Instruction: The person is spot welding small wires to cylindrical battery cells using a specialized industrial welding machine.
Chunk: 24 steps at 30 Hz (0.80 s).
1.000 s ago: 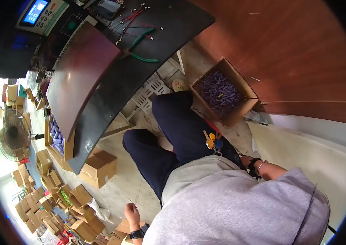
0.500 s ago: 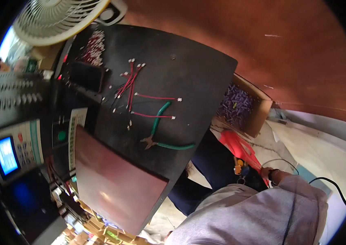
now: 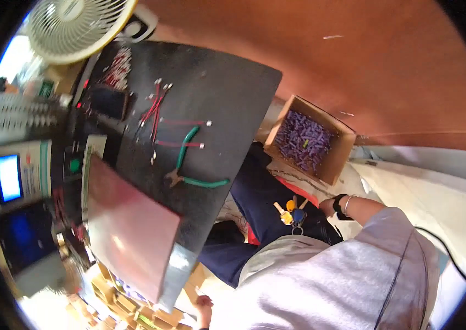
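Beside my right hip, my right hand (image 3: pixel 329 207), with a black band at its wrist, is curled at the end of a red bag-like sheet (image 3: pixel 303 190). Most of that sheet is hidden behind my thigh. My left hand (image 3: pixel 204 303) hangs low by the bench's near edge, its fingers curled; anything in them is too small to make out. Neither hand touches the green-handled cutting pliers (image 3: pixel 190 165), which lie spread on the black bench top (image 3: pixel 222 82). Short red-and-black wire leads (image 3: pixel 155 113) with white connectors lie beside the pliers.
An open cardboard box (image 3: pixel 343 154) of small purple pieces stands right of the bench. Keys (image 3: pixel 293 214) hang at my waist. A fan (image 3: pixel 79 27), a dark phone-like slab (image 3: pixel 107 103), a machine with a lit screen (image 3: pixel 9 177) and a pinkish panel (image 3: pixel 131 220) occupy the left side.
The view has shifted, so the bench sits further left and the box shows more fully. My right hand has come closer to my hip, less red sheet shows, and my left hand has come into view.
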Motion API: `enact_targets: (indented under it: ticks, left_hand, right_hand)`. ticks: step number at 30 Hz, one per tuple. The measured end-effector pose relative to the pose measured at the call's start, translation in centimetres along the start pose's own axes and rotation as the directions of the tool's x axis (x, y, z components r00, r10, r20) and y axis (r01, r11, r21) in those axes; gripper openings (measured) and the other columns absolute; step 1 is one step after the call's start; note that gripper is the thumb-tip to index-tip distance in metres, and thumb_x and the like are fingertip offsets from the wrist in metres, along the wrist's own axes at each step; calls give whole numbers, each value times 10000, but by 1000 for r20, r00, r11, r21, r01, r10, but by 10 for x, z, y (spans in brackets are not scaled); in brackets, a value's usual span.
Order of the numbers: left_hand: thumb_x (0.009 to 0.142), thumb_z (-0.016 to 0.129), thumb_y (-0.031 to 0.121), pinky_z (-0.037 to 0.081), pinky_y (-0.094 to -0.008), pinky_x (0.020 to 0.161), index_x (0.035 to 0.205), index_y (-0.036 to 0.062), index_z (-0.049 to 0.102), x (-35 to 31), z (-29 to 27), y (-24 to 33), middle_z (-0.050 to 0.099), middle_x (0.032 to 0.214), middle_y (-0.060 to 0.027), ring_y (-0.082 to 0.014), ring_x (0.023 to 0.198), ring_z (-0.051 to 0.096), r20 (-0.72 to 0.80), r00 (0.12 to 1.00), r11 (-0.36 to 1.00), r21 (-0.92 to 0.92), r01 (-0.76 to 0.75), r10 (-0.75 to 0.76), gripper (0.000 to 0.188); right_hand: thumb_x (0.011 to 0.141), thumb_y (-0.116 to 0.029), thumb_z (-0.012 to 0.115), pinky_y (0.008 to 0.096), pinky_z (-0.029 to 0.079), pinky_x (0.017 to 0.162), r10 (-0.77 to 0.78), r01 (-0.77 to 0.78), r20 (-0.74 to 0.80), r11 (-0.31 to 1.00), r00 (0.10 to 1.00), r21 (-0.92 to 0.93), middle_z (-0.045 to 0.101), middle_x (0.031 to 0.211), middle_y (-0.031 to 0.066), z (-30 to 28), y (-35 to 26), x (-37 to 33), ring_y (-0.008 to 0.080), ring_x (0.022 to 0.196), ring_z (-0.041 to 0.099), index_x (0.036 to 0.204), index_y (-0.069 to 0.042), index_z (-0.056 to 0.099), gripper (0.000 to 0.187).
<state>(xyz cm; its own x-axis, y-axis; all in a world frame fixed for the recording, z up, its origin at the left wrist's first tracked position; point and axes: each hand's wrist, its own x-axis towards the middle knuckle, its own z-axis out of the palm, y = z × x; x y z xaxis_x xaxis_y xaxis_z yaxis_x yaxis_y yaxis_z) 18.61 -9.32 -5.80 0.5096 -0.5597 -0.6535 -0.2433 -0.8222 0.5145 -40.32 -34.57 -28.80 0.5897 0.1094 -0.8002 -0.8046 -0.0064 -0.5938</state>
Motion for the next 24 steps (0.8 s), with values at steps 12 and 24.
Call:
enact_targets:
  ticks: [12,24]
  left_hand:
    - [820,476,74,436,-330,538,817,-6,488,-79,88,68,545,676,-126,-240,534,548,-591,750,950,259,-172,297,81]
    - [827,506,57,438,-254,518,848,-7,509,-111,72,34,525,658,-63,-127,566,514,-860,429,895,67,-441,277,68]
  right_hand:
    - [742,-236,614,376,450,736,-589,256,-668,805,455,-535,517,1007,158,-58,-277,-158,288,925,511,947,-35,553,294]
    - [757,-221,588,421,459,651,-573,-219,-649,641,502,-735,520,860,126,-17,-292,-149,324,810,534,815,-1,506,242]
